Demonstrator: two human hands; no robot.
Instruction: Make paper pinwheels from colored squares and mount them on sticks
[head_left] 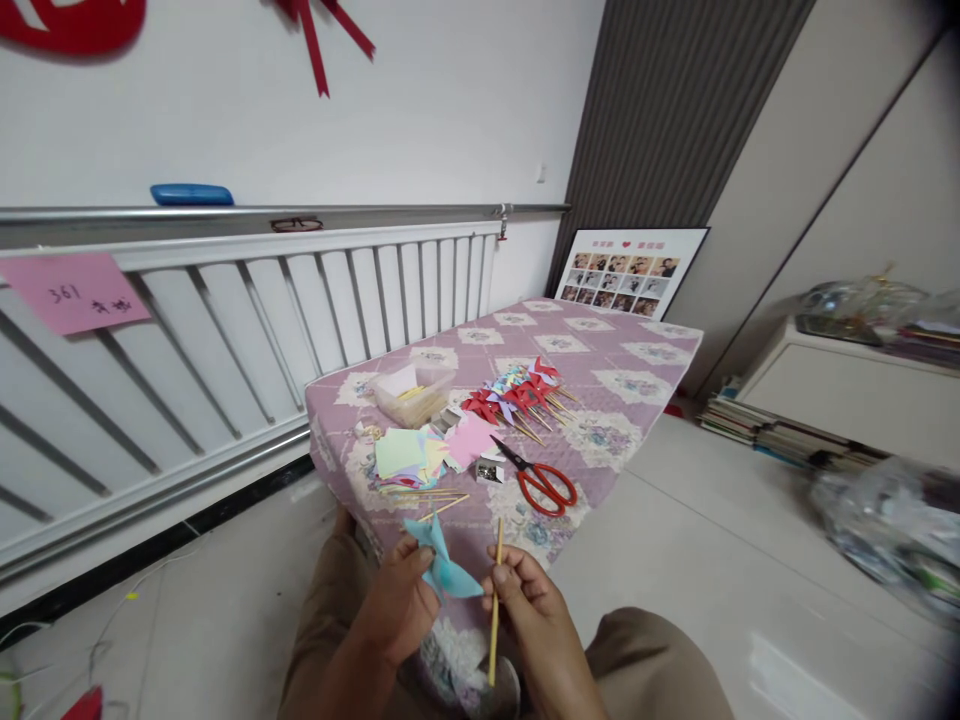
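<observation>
My left hand [401, 590] pinches a light blue paper pinwheel [448, 572] near the table's front end. Upright in my right hand [529, 600] is a thin wooden stick [496, 600], held between thumb and fingers. Pinwheel and stick are apart, with a small gap between them. Beyond my hands lie scissors [534, 478] with red handles, a small box [489, 470] of tiny metal pieces, and pastel paper sheets [401, 455]. Several loose sticks [442, 500] rest before the sheets. Pink paper [469, 440] lies beside them.
Finished pinwheels on sticks [525, 392] are bunched past the scissors. A clear plastic box [412, 392] holds sticks and paper. The flowered tablecloth [630, 385] covers the table, which runs along a white radiator [360, 300]. Books and plastic bags [892, 530] are on the right.
</observation>
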